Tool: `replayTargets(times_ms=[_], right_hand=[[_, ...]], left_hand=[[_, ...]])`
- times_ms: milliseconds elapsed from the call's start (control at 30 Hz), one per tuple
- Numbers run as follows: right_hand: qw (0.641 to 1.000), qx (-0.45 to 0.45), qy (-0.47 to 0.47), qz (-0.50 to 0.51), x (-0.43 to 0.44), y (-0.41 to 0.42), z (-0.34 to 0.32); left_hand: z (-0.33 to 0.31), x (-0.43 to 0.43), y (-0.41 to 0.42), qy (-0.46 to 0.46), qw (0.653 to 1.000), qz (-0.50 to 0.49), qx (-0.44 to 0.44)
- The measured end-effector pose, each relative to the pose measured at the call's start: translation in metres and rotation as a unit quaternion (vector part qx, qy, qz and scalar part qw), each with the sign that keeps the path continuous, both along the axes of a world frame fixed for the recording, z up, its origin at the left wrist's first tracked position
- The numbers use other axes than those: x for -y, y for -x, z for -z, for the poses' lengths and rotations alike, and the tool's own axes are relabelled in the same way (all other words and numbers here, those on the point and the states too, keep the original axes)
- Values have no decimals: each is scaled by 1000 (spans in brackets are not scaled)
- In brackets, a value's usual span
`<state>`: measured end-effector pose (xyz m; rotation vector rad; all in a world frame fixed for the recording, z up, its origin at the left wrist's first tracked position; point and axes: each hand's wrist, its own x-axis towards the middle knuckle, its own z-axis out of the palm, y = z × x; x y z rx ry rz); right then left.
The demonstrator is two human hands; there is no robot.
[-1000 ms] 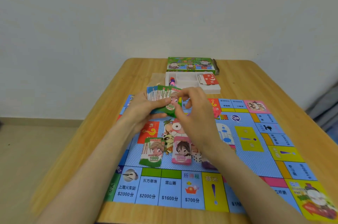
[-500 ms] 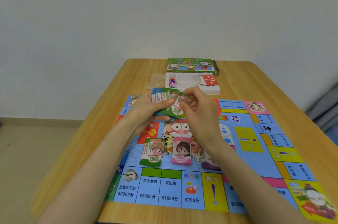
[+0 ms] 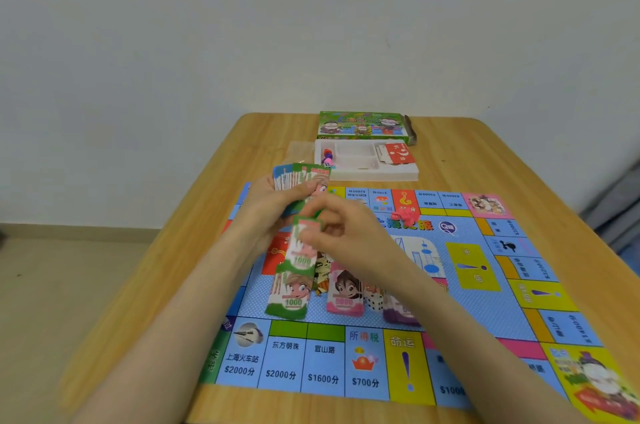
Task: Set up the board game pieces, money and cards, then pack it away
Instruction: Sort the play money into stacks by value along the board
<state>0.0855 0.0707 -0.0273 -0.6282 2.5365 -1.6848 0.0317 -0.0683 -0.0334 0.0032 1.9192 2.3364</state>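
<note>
A colourful game board (image 3: pixel 467 288) lies flat on the wooden table. My left hand (image 3: pixel 273 205) grips a fanned stack of play money (image 3: pixel 301 175) above the board's far left part. My right hand (image 3: pixel 339 233) pinches one green 1000 note (image 3: pixel 303 248) and holds it just above the green 1000 pile (image 3: pixel 289 295). A pink pile (image 3: pixel 344 292) and a purple pile (image 3: pixel 398 314), partly hidden by my right forearm, lie to the right. A white die (image 3: pixel 374 300) sits between them.
A white plastic tray (image 3: pixel 374 174) with small coloured pawns (image 3: pixel 327 156) and red cards (image 3: pixel 398 153) stands beyond the board. The green game box (image 3: pixel 363 125) lies behind it. Small red pieces (image 3: pixel 403 214) sit on the board's far side.
My right hand has drawn a green note off the stack and carried it down toward the green pile. My left hand and its stack stayed about where they were.
</note>
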Motion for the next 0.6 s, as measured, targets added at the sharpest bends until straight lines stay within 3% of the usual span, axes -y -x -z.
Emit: replayTargets(times_ms=[267, 467, 600], right_hand=[[990, -24, -124, -61, 11, -5, 15], [948, -147, -277, -48, 14, -7, 20], [931, -189, -310, -35, 13, -8, 17]], left_hand=[[-1, -2, -1, 2, 1000, -13, 10], [-3, -3, -3, -1, 1000, -17, 18], [-3, -2, -4, -2, 1000, -14, 17]])
